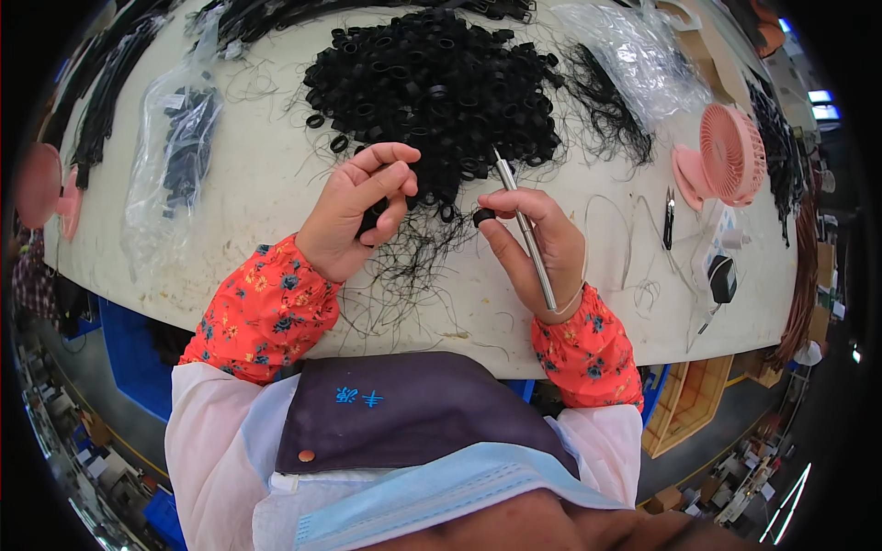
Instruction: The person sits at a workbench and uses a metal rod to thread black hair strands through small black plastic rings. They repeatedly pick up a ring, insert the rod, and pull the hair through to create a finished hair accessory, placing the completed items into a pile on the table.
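Note:
My left hand [354, 211] pinches a small black piece between thumb and fingers, just below a big heap of black rings [432, 87] on the pale table [266, 184]. My right hand [537, 248] grips a thin metal rod tool [525, 230] that points up toward the heap, and a single black ring [483, 218] sits at its fingertips. Loose black threads [418, 253] lie tangled between the two hands. Both forearms wear red flowered sleeves.
A clear plastic bag of black parts [179, 147] lies at the left, another clear bag [634, 50] at the upper right. A pink desk fan [726, 156], small black tweezers [669, 219] and a clump of black threads [606, 106] are at the right.

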Motion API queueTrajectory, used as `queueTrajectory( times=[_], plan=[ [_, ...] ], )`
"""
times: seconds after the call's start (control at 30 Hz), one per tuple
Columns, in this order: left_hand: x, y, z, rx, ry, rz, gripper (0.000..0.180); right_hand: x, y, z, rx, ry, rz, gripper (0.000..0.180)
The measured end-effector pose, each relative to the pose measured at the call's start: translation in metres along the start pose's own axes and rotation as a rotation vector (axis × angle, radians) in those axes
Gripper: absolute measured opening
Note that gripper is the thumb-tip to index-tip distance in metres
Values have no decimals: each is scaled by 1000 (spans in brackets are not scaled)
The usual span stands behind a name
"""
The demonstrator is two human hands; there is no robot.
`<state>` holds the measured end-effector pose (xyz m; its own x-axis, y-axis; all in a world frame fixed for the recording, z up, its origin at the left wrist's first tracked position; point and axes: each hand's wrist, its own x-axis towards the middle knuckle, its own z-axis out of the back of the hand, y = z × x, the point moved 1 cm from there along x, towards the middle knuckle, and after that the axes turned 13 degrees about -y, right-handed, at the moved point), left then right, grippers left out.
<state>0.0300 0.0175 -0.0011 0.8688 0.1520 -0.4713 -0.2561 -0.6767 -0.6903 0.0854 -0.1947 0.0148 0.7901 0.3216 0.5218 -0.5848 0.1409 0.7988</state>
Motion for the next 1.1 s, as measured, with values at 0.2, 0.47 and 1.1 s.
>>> queueTrajectory(
  times=[0.2,0.47,1.1],
  plan=[
    [-12,4,-8,371,6,-156,22,-1,-1,-2,-13,24,75,34],
    [-17,22,-18,870,97,-695,29,-2,0,-5,-56,26,212,36],
    [-12,26,-13,502,226,-302,8,-5,2,-8,-125,40,320,33]
  ],
)
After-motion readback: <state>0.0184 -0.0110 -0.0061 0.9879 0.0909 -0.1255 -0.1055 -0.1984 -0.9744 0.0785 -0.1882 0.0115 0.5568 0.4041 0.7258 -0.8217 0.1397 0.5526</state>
